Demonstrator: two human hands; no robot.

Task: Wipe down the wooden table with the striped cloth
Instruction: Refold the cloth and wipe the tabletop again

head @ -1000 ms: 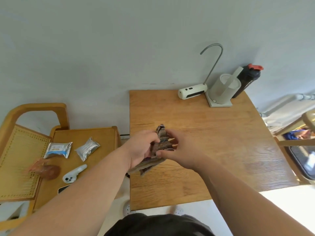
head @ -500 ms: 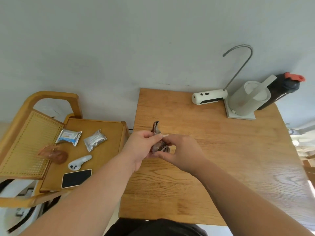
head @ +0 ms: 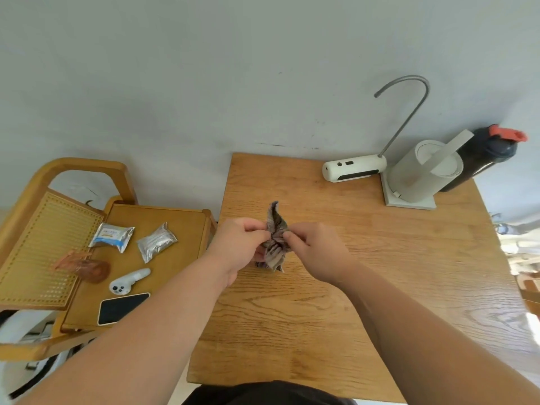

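A plain pale wall (head: 204, 83) runs behind a square wooden table (head: 365, 287) pushed up against it, grain showing clearly across the top. Over the middle of that table the person holds a striped cloth (head: 274, 238), bunched up and crumpled, raised off the wood with one corner sticking up toward the wall and the lower end hanging down close to the surface. The left hand (head: 238, 248) has its fingers closed, pinching the cloth on its left side, and the right hand (head: 317, 251) pinches the other side with fingertips closed on the fabric, so the two hands meet at the bundle with only the cloth between them. Both bare forearms reach in from the near edge. At the far right corner of the table a white kettle (head: 425, 173) stands on its base, a dark bottle with a red cap (head: 491, 154) just behind it, and a white dispenser with a curved metal spout (head: 353, 168) lying just beside the kettle. To the left, apart from the table, a low wooden side stand (head: 181, 276) carries a blue and white packet (head: 112, 236), a silver packet (head: 156, 241), a white controller (head: 130, 281), a black phone (head: 122, 307) and a brownish wrapped item (head: 84, 266).
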